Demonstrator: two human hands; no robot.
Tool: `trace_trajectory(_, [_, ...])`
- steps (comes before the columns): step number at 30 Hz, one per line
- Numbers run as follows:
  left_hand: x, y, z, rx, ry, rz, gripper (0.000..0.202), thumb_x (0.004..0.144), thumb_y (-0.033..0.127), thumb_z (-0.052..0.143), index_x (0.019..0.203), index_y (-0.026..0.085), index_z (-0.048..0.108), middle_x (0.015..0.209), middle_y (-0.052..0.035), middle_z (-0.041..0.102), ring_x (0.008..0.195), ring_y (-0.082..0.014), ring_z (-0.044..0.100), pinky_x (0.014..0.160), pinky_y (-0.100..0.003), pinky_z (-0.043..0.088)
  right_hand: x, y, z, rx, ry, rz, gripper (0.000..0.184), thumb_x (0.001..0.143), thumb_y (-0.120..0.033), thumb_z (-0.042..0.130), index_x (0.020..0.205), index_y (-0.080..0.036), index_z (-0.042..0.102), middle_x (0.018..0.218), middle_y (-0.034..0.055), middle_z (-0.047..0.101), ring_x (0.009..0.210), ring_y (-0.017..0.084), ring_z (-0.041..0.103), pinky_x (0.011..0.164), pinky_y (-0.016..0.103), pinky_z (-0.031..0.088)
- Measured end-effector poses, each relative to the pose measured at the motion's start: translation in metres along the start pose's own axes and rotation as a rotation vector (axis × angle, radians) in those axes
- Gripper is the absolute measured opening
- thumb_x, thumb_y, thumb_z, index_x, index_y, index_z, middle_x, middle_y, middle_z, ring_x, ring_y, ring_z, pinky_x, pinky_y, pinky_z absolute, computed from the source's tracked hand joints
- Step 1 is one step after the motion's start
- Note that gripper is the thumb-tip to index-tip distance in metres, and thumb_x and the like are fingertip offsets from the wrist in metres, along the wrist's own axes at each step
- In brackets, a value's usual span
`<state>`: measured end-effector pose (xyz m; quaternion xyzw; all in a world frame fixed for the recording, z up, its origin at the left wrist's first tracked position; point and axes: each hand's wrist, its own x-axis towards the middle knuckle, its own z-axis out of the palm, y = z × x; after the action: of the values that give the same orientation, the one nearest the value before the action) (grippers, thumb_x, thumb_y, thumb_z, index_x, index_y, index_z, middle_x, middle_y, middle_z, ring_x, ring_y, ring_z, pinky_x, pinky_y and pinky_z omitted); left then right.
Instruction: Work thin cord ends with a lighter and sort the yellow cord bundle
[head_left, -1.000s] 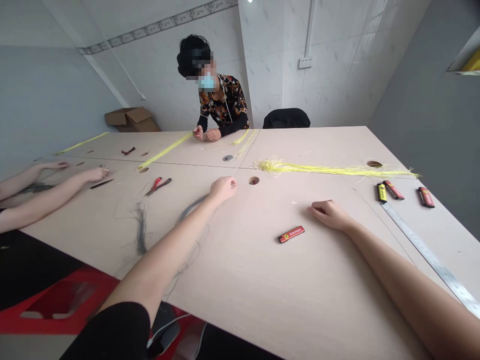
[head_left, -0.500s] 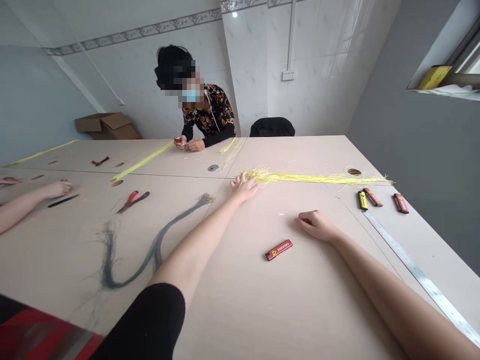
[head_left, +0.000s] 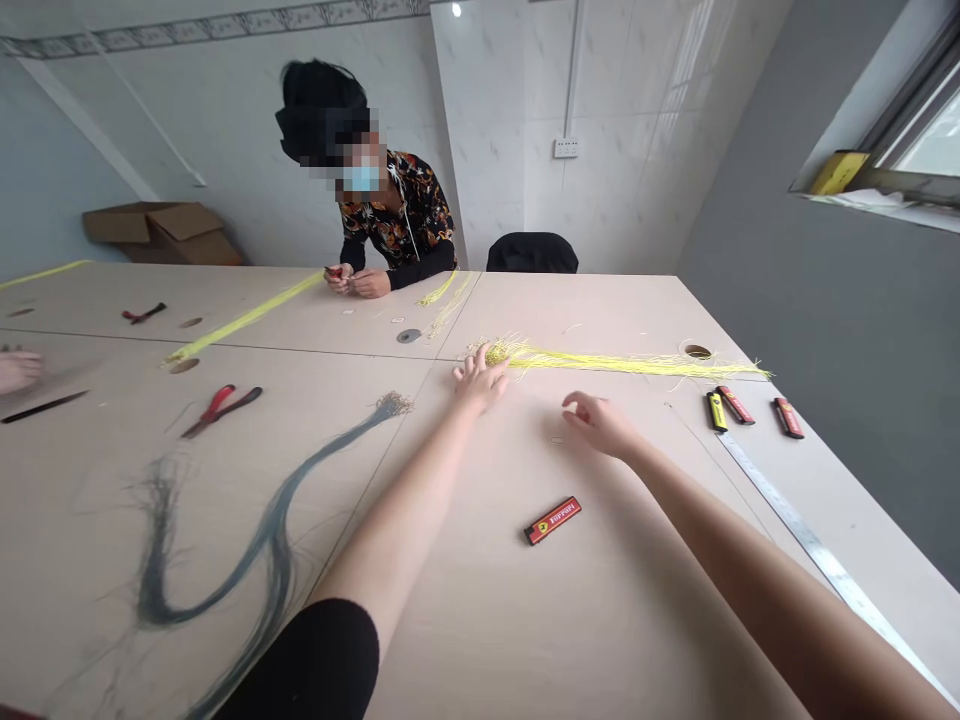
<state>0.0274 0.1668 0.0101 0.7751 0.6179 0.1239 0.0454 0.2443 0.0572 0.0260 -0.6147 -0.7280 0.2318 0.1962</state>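
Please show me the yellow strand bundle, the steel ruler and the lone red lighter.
yellow strand bundle [head_left: 630, 364]: head view, its middle
steel ruler [head_left: 821, 558]: head view, middle of blade
red lighter [head_left: 553, 521]: head view, its label

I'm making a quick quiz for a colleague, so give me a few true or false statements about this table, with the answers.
1. The left hand is at the frayed end of a bundle of yellow strands. True.
2. The right hand grips a red Ferrari lighter. False: it holds nothing visible, and the lighter lies apart from it.
3. Red-handled pliers lie on the table to the left of the left hand. True.
4. A steel ruler lies directly in front of the person across the table. False: it lies near the table's right edge.
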Motion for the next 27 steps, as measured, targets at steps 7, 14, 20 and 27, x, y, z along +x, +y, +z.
trace_trajectory(7, [-0.001,-0.001,0.001,0.011,-0.053,-0.032,0.048,0.091,0.036,0.029,0.132,0.045,0.052,0.157,0.0057,0.024,0.132,-0.032,0.034,0.103,-0.053,0.032,0.073,-0.034,0.026,-0.312,0.046,0.102,0.048,0.093,-0.044,0.036,0.14,-0.04,0.046,0.133,0.014,0.042,0.125,0.034,0.036,0.096,0.051,0.032])
trace_trajectory(14, [0.0,-0.001,0.002,-0.007,-0.07,-0.022,0.05,0.091,0.034,0.027,0.135,0.044,0.05,0.159,0.0066,0.02,0.132,-0.0325,0.034,0.103,-0.055,0.032,0.089,-0.029,0.041,-0.325,0.013,0.082,0.051,0.093,-0.042,0.028,0.143,-0.042,0.04,0.147,0.0106,0.03,0.135,0.036,0.025,0.1,0.055,0.027])
trace_trajectory(20, [0.0,-0.001,0.002,-0.023,-0.08,-0.039,0.051,0.091,0.034,0.026,0.136,0.043,0.049,0.16,0.007,0.017,0.132,-0.0324,0.035,0.103,-0.055,0.033,0.091,-0.027,0.035,-0.284,0.058,0.089,0.047,0.093,-0.043,0.026,0.13,-0.039,0.056,0.141,0.0108,0.035,0.13,0.035,0.03,0.1,0.055,0.026])
trace_trajectory(27, [0.002,0.0,0.002,-0.009,-0.094,-0.062,0.053,0.089,0.035,0.029,0.138,0.04,0.047,0.161,0.0053,0.016,0.136,-0.0345,0.03,0.103,-0.056,0.032,0.083,-0.009,0.016,-0.377,0.138,0.095,0.041,0.092,-0.041,0.032,0.112,-0.029,0.065,0.131,0.0128,0.042,0.119,0.032,0.037,0.098,0.052,0.029])
